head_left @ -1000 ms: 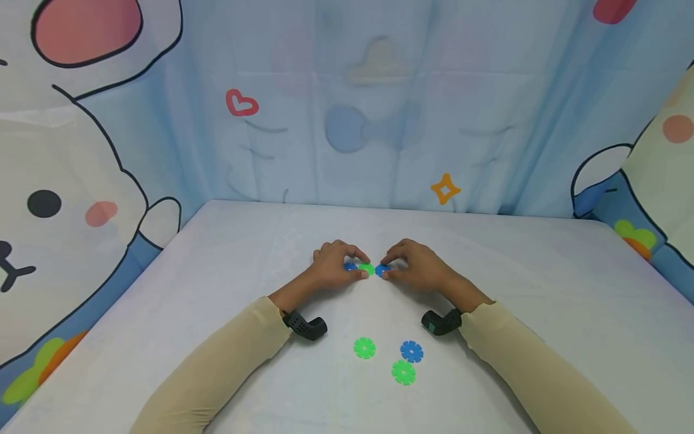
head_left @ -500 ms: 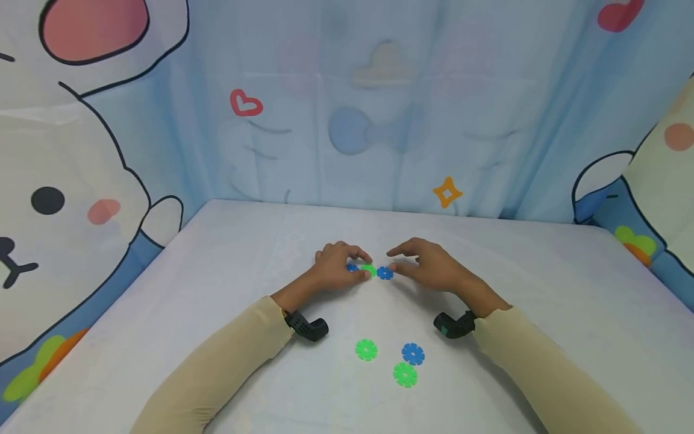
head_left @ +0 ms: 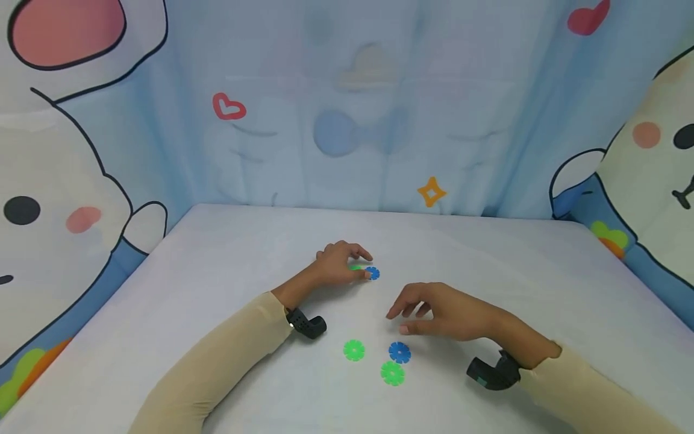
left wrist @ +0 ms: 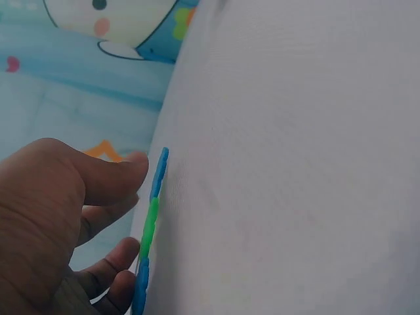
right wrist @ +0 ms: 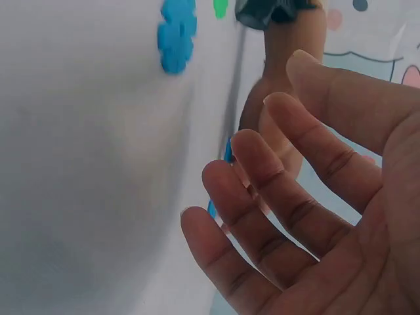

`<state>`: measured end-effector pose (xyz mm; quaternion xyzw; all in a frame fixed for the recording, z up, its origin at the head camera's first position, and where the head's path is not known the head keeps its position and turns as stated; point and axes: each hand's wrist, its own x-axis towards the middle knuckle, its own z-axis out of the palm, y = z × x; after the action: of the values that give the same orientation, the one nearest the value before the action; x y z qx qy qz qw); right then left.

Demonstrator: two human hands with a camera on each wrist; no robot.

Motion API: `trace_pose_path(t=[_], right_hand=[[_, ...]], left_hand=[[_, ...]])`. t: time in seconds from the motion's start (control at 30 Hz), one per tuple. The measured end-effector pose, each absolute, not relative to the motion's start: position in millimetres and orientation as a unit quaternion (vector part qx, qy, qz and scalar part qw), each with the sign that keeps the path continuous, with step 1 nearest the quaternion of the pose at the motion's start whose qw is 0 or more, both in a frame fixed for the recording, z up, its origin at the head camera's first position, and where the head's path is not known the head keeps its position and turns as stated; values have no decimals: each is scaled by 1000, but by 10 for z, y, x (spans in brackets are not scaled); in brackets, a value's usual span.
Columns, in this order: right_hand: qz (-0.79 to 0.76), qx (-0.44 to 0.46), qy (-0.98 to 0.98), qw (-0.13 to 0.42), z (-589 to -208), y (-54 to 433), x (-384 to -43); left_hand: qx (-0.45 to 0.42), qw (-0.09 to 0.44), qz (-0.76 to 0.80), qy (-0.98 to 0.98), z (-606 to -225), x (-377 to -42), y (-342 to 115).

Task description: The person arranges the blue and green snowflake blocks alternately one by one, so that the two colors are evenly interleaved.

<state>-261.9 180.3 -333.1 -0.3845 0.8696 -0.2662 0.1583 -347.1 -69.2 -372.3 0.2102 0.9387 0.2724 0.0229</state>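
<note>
My left hand [head_left: 340, 266] stays low over a short row of notched plastic discs on the white table. In the left wrist view the row shows edge-on: a blue disc [left wrist: 159, 172], a green disc [left wrist: 149, 226] and another blue disc [left wrist: 140, 285], end to end. The fingers are loosely bent, with the fingertips right at the row. My right hand [head_left: 447, 312] hovers with its fingers apart and nothing between them. Just below it lies a loose blue disc [head_left: 399, 352], beside a green disc [head_left: 393, 373]; a second loose green disc [head_left: 354, 350] sits to their left.
The white table [head_left: 260, 241] runs back to a light-blue printed curtain [head_left: 293, 157] with cartoon animals on both sides. Each wrist carries a black camera band, one on the left [head_left: 306, 323] and one on the right [head_left: 494, 371].
My right hand has let go of the blue disc at the row's right end and moved nearer, over by the loose discs. The left hand has stayed at the row.
</note>
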Motion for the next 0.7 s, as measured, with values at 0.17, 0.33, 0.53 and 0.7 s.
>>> trace_pose_path(t=[0.17, 0.33, 0.53, 0.7], right_hand=[[-266, -391, 865, 170, -3338, 1790, -2461], [-266, -384, 868, 169, -3341, 1790, -2402], [-267, -401, 863, 151, -3385, 1796, -2406], [-260, -403, 865, 145, -3435, 1779, -2391]], left_hand=[[206, 22, 270, 940, -3739, -3474, -680], [210, 16, 267, 941, -3728, -3461, -681], [203, 7, 258, 945, -3728, -3429, -694], [200, 3, 260, 945, -3734, -3389, -705]])
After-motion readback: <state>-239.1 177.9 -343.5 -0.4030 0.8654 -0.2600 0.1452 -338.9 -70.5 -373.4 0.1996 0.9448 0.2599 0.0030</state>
